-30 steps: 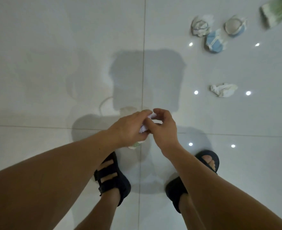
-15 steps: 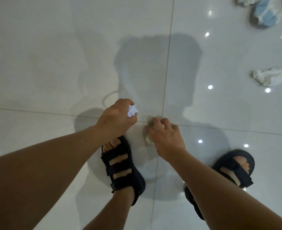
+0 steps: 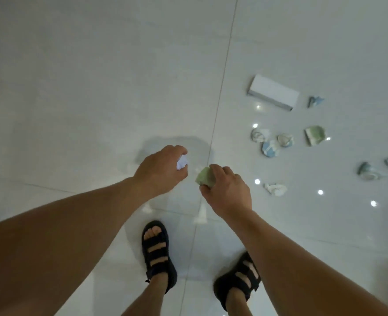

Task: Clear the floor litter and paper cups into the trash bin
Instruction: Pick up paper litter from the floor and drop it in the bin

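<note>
The right hand (image 3: pixel 227 192) now grips the green scrap (image 3: pixel 205 177), lifted off the floor (image 3: pixel 97 110); the left hand (image 3: pixel 160 171) clasps white paper (image 3: pixel 182 161); both await binning.

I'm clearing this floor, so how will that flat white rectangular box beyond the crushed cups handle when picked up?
The flat white rectangular box keeps crisp straight edges, so it probably stays stiff. Lying on a broad face, it should not roll. The glossy tile floor mirrors lights, so a push would likely slide it.

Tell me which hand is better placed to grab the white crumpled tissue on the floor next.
Probably the right hand: the crumpled tissue lies to its right, though it grips a green scrap.
</note>
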### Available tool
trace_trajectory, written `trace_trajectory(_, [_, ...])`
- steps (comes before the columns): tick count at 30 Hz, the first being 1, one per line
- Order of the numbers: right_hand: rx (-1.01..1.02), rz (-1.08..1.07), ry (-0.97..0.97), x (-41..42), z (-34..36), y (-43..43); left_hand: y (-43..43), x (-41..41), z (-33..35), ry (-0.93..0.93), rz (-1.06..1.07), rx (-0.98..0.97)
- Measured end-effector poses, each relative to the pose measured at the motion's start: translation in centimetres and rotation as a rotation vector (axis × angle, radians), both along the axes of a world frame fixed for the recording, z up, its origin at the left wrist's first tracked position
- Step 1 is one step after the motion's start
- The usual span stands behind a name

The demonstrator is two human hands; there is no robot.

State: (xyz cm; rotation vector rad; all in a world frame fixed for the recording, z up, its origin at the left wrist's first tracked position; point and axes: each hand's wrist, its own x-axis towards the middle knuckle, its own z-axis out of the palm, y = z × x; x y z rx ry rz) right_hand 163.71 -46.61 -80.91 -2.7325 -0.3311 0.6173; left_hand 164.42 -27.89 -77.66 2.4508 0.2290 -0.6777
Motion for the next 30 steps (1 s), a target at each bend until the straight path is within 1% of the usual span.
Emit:
trace_trajectory(3, [0.017, -0.047, -0.011, 3.6, 10.6, 1.1, 2.0, 3.6, 10.7, -0.081, 0.008, 0.007])
trace_trajectory(9, [-0.111, -0.062, -0.032, 10.5, 31.1, 5.4, 7.4, 9.2, 30.2, -0.196, -0.030, 0.092])
trace_trajectory(12, [-0.108, -0.070, -0.066, 13.5, 39.1, 7.5, 10.0, 11.6, 38.2, -0.254, -0.060, 0.119])
trace_trajectory(15, [-0.107, -0.063, -0.105, 16.4, 45.5, 9.1, 11.4, 14.1, 44.5, -0.293, -0.075, 0.154])
trace_trajectory(20, [-0.087, -0.071, -0.209, 22.5, 51.4, 9.9, 11.5, 19.8, 50.5, -0.342, -0.080, 0.191])
trace_trajectory(26, [-0.070, -0.084, -0.232, 32.2, 53.7, 9.1, 10.5, 29.6, 54.2, -0.421, -0.077, 0.235])
trace_trajectory(30, [-0.059, -0.081, -0.225, 39.4, 55.0, 8.4, 10.1, 36.5, 56.2, -0.426, -0.083, 0.257])
